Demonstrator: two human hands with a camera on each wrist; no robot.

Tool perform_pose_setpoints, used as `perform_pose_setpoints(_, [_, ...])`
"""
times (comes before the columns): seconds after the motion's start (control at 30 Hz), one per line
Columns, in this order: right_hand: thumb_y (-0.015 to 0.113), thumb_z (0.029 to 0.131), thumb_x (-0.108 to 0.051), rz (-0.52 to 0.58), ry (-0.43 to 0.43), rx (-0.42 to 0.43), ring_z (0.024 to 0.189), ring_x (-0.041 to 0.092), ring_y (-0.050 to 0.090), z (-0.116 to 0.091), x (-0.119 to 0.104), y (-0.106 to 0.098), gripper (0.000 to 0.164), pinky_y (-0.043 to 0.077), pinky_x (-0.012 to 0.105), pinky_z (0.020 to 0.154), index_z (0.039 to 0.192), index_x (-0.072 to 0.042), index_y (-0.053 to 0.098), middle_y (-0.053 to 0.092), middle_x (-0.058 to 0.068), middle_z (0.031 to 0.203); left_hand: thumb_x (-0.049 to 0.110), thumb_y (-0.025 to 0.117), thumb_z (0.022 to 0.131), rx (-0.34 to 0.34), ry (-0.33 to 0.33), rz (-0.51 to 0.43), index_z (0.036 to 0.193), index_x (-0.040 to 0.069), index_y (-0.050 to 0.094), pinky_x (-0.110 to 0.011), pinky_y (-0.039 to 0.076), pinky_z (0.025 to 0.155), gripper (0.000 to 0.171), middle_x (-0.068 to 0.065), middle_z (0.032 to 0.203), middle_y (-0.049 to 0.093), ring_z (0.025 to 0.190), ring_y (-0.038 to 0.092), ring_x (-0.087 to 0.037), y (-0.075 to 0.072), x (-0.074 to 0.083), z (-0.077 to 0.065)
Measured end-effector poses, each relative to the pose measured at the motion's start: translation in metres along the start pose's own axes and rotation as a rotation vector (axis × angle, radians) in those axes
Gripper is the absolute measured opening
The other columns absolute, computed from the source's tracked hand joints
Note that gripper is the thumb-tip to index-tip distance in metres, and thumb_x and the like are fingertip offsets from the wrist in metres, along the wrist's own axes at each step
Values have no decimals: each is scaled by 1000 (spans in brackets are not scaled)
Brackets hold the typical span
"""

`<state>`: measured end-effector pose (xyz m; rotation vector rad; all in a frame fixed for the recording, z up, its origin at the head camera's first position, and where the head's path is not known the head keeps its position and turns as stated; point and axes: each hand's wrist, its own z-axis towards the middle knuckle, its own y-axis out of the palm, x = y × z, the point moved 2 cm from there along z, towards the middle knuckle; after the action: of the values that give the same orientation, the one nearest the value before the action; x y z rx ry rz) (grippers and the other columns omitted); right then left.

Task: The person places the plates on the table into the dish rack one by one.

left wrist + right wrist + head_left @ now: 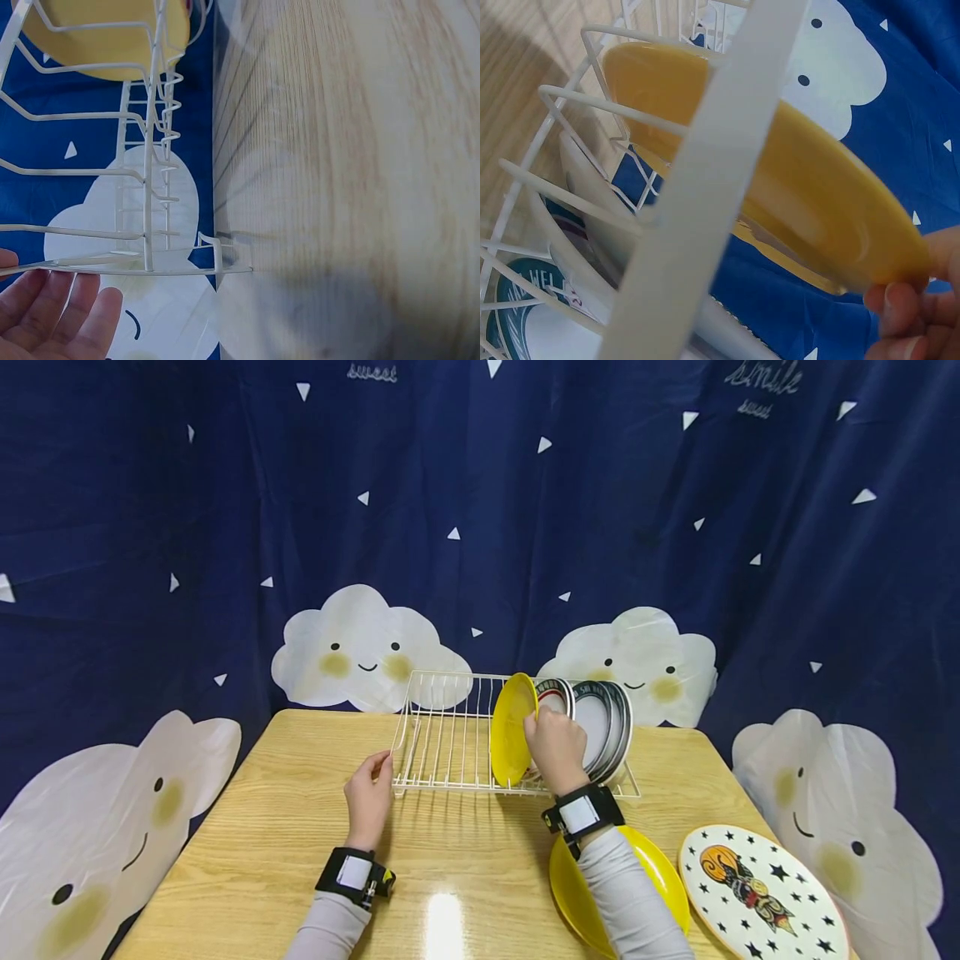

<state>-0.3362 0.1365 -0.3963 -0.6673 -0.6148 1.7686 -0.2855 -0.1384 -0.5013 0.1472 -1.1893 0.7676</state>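
Note:
A white wire dish rack [442,787] stands on the wooden table. At its left end my left hand [369,793] holds the end frame; in the left wrist view the fingers [84,304] meet the end wire. My right hand [557,747] pinches the rim of a yellow plate [512,731], which stands on edge between the rack's wires, tilted. In the right wrist view its lower edge sits among the wires and the thumb and fingers [901,307] grip the opposite rim. Right of it in the rack are a red-rimmed plate [552,693] and several dark-rimmed plates [596,727].
Another yellow plate [652,868] lies on the table under my right forearm. Beside it, at the right edge, lies a white oval plate [765,889] with stars and a printed figure. A dark blue curtain [495,527] with cloud shapes hangs behind the table [300,827].

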Motion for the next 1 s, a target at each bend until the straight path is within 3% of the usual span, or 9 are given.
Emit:
perform_pose_setpoints(0.33, [58, 90, -18, -19, 17, -113, 40, 22, 44, -3, -1, 5, 34, 34, 35, 35, 59, -7, 50, 46, 7, 50, 16, 61, 96, -5, -12, -13, 110, 0, 71, -48, 53, 83, 23, -18, 104, 74, 93, 69, -33, 0, -2, 0])
perform_pose_setpoints(1.0, [60, 92, -26, 26, 16, -116, 45, 31, 56, -17, -5, 10, 38, 37, 41, 35, 60, -7, 52, 54, 12, 53, 16, 60, 96, 0, -18, -16, 110, 0, 71, -48, 52, 83, 23, -18, 103, 74, 93, 68, -34, -1, -1, -1])
